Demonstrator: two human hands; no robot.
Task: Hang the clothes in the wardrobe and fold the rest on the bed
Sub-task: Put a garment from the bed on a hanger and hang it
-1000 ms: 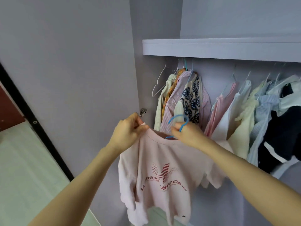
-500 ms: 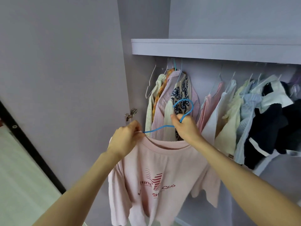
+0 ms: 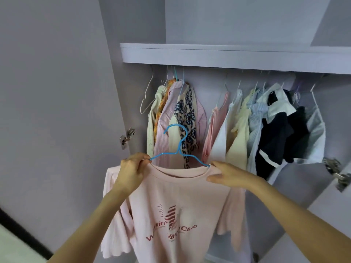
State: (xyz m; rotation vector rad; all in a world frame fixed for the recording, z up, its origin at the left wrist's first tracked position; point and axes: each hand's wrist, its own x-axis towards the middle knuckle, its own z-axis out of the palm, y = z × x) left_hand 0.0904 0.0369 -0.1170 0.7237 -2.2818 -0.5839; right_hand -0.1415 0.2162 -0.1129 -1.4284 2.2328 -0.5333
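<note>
While the lilac wardrobe (image 3: 228, 25) stands open, its door (image 3: 57, 92) swung out at left with a metal hinge (image 3: 127, 137) at the edge, a shelf (image 3: 228, 56) runs across the top and a row of hung clothes fills the space beneath it: a striped pink shirt (image 3: 167, 118) and a navy-patterned top (image 3: 187, 114) bunched at left, then a gap, then a pink garment (image 3: 216, 128), pale cream and blue shirts and a dark navy piece (image 3: 275, 137) crowded toward the right. One bare white hanger (image 3: 147, 99) dangles at the far left. In front of the row, below the shelf, a pink T-shirt (image 3: 176, 202) (red lettering across the chest) hangs from a blue hanger (image 3: 177, 147), its hook upright and free of any rail. The left hand (image 3: 131, 171) pinches the collar and hanger arm at one shoulder; the right hand (image 3: 229, 175) grips the collar at the other, thumb beneath, both forearms raised.
</note>
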